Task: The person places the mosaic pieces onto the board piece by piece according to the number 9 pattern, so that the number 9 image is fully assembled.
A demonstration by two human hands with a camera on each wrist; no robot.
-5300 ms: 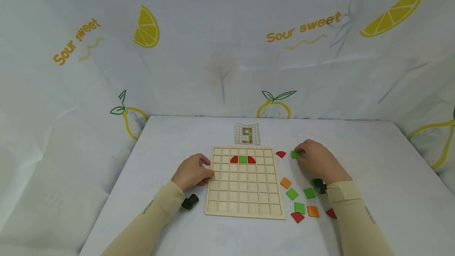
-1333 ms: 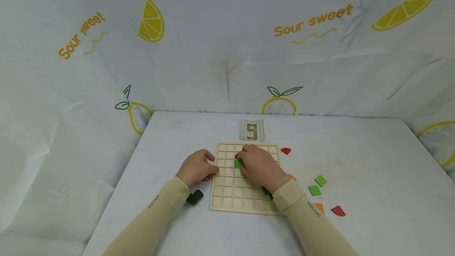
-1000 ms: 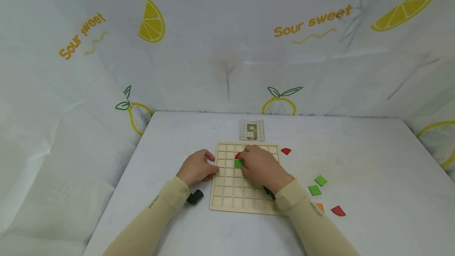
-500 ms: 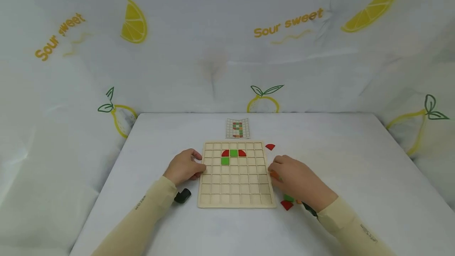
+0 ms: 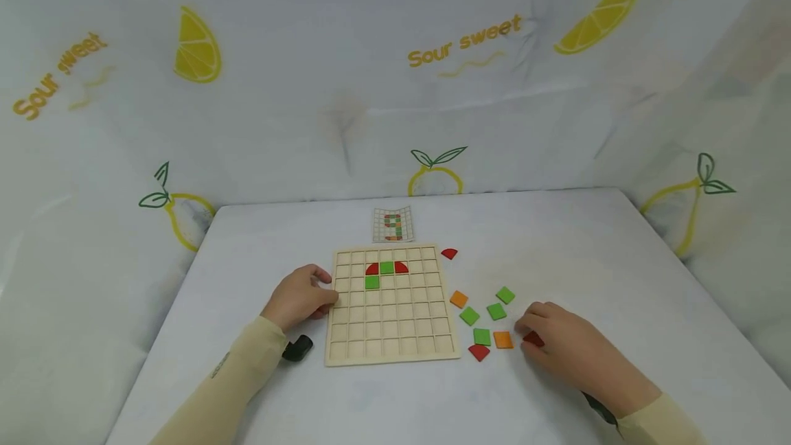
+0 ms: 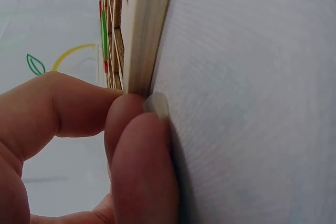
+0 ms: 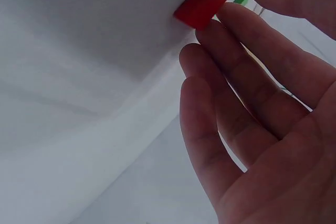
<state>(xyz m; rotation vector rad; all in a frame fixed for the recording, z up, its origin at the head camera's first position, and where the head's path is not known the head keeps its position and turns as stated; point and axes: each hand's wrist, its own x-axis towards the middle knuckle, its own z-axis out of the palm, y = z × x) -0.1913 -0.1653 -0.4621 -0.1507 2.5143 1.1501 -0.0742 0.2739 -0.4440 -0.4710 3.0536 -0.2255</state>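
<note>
- Bracketing a red quarter-circle piece (image 5: pixel 533 339), the thumb and other fingers of the right hand (image 5: pixel 571 349) stand apart; the right wrist view shows a gap on the thumb side, with the piece at the fingertips, and I cannot tell whether they touch it.
- That piece is at the desk (image 5: pixel 556 246), just right of an orange square (image 5: pixel 503 340) and well apart from the board; whether it lies fully flat is hard to judge.
- The left hand (image 5: pixel 299 299) rests loosely bent fingers against the left edge of the grid board (image 5: pixel 395 345), its thumb and forefinger apart in the head view, probably to steady it.
- Near the board's right edge lie four loose green squares (image 5: pixel 482 336), a second orange square (image 5: pixel 459 299) and two more red quarter-circles (image 5: pixel 478 351).
- Set in the grid are a green square (image 5: pixel 386 267) between two red quarter-circles, and another green square (image 5: pixel 372 282) directly below the left one.
- Behind the board, a small card (image 5: pixel 392 225) shows a coloured figure on a similar grid, its finer cells too small to read surely.
- My reading: the step in hand is picking up another piece for a figure only partly laid.
- The next move seems to call for pinching the red piece, lifting it clear, and turning its curved side to suit the cell chosen from the card.
</note>
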